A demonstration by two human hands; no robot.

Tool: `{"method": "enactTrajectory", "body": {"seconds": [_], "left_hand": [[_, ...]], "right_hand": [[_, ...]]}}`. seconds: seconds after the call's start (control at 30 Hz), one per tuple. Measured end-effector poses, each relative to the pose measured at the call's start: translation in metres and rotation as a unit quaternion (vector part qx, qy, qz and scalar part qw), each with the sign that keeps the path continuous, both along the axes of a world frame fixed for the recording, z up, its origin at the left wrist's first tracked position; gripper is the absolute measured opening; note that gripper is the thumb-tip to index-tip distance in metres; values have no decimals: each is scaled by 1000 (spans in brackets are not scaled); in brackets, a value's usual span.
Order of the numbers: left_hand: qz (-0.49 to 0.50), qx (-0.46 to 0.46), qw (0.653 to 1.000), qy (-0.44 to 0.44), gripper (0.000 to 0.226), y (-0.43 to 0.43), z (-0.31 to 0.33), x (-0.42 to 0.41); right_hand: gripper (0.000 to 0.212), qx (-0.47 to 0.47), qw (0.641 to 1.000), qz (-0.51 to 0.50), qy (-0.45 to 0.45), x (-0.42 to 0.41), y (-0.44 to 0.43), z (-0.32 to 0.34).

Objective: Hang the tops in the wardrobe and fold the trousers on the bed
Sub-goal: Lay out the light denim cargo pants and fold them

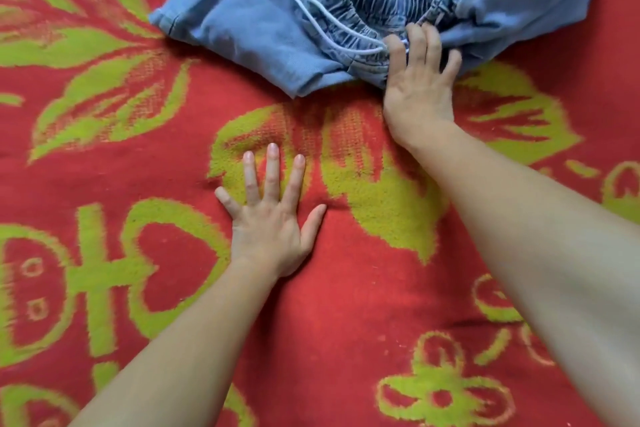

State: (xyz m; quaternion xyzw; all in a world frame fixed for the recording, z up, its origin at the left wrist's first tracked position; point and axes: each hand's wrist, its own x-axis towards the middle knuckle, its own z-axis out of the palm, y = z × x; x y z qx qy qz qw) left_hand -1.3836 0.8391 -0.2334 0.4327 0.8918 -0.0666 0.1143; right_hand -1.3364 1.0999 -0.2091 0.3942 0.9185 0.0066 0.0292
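Note:
Light blue denim trousers (263,21) with an elastic waistband and a white drawstring (311,7) lie partly folded at the top of the bed. My right hand (419,80) lies palm down on their near edge by the waistband, fingertips bent into the bunched fabric and thumb beside the drawstring. My left hand (270,215) presses flat on the bedspread with fingers spread, well short of the trousers and touching no garment. No tops and no wardrobe are in view.
A red bedspread (346,322) with large yellow-green flower patterns fills the whole view. The trousers run out of frame at the top right. Both my forearms reach in from the bottom edge.

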Motion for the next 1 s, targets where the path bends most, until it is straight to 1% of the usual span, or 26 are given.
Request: {"method": "enactTrajectory", "body": {"seconds": [0.1, 0.23, 0.3, 0.37, 0.43, 0.5, 0.53, 0.57, 0.6, 0.67, 0.73, 0.77, 0.83, 0.87, 0.93, 0.97, 1.0], "left_hand": [[3, -2, 1000, -2, 79, 0, 0, -2], [3, -8, 1000, -20, 78, -1, 2, -3], [4, -2, 999, -45, 72, -1, 6, -3], [16, 16, 997, -77, 64, -5, 16, -3], [50, 81, 989, -117, 61, -11, 29, 1], [126, 202, 957, -164, 65, -20, 45, 15], [162, 257, 937, -174, 68, -26, 53, 26], [176, 287, 927, -168, 69, -33, 61, 40], [160, 293, 930, -156, 67, -41, 66, 55], [73, 273, 951, -127, 59, -59, 71, 84], [-6, 245, 965, -91, 46, -74, 69, 104], [-22, 232, 969, -78, 41, -80, 67, 110], [-17, 209, 975, -72, 33, -90, 64, 119], [-12, 202, 976, -77, 29, -95, 64, 124], [-16, 183, 979, -87, 23, -108, 64, 135], [-27, 166, 982, -89, 22, -116, 65, 143], [-39, 145, 985, -88, 22, -124, 66, 150]], "right_hand": [[41, 14, 1000, 1, 13, 11, -21, 7], [32, 11, 1000, -15, -1, 64, -62, 12], [29, 1, 999, -29, -17, 95, -85, 16], [26, -9, 999, -22, -29, 126, -109, 18], [23, -22, 999, -8, -36, 158, -136, 22], [24, -43, 999, -8, -26, 183, -165, 26], [26, -57, 998, -14, -7, 193, -180, 28], [27, -68, 997, -18, 12, 201, -195, 30], [27, -77, 996, -17, 28, 208, -210, 31], [29, -97, 994, -8, 42, 219, -237, 35], [30, -123, 991, 9, 59, 230, -254, 39], [32, -136, 987, 20, 81, 236, -257, 41], [41, -167, 975, 18, 145, 242, -251, 48], [46, -181, 967, -9, 180, 241, -244, 52], [59, -182, 952, -97, 227, 231, -225, 61], [70, -165, 950, -134, 229, 223, -215, 65], [81, -140, 955, -153, 211, 214, -203, 69]]}}
